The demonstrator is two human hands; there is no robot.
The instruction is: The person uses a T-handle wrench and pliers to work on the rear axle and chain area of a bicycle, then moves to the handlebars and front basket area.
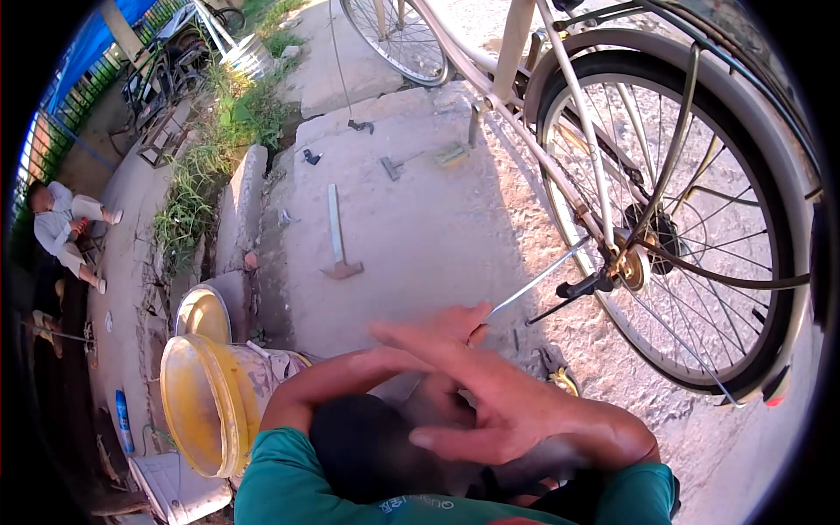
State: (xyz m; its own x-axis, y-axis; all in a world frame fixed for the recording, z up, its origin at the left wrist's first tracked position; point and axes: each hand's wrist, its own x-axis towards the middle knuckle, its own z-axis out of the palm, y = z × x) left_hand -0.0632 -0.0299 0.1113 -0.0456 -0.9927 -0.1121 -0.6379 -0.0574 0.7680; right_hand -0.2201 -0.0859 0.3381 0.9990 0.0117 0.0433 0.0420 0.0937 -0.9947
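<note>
Bicycle repair on a concrete slab, seen from the head camera. The right hand [499, 402], fingers spread and released, lies across the near centre of the view, holding nothing. The left hand [451, 328], reaching from under it, appears to pinch the near end of a thin, straight, bright metal rod [541, 278]; its fingers are largely hidden, so the grasp cannot be told with certainty. The rod slants up and to the right toward the brass-coloured hub [632, 267] of the cream-framed bicycle's rear wheel [691, 219], which fills the right side. The step in hand appears to be guiding the rod toward the hub area; the next move would call for a firm pinch and steady alignment of the far tip. A long steel hammer [336, 236] lies well apart on the slab, farther off to the left, and a worn yellow plastic bucket [210, 402] stands near left. A seated person [61, 232] is at far left.
</note>
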